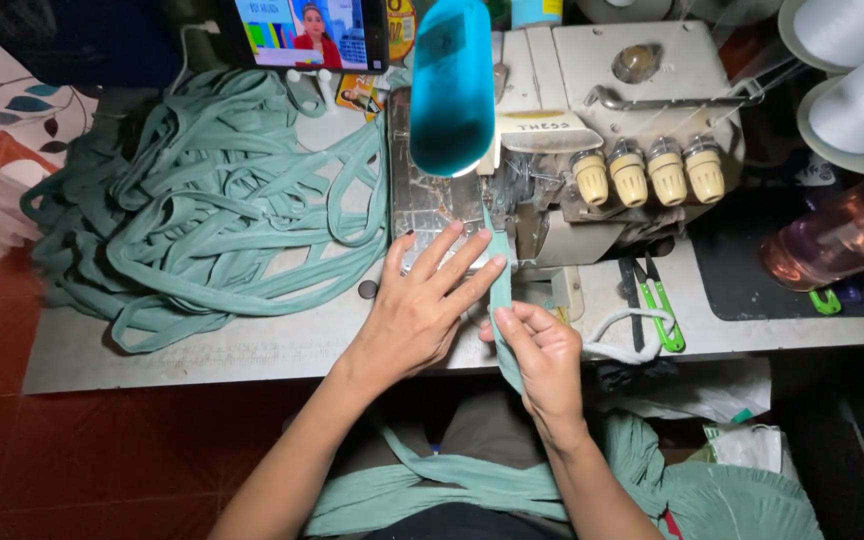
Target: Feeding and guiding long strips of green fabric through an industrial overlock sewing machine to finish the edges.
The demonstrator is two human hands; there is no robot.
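I've got the green fabric strip pinched in my right hand, thumb and fingers closed on it just below the machine, and it runs up from my grip to the needle area and down from it into my lap. My left hand lies flat and open just beside it, fingers spread and pressing on the metal plate of the sewing machine, fingertips touching the strip's left edge, gripping nothing. Straight above my hands, four cream tension knobs sit in a row on the machine's front, and a blue translucent cover hangs over the plate. Off to the left of my left hand, a big loose heap of finished green strips sprawls over the table. To the right of my right hand lie green-handled snips beside a white cord, and farther right a pinkish plastic bottle and white thread cones. More green cloth bunches below my wrists.
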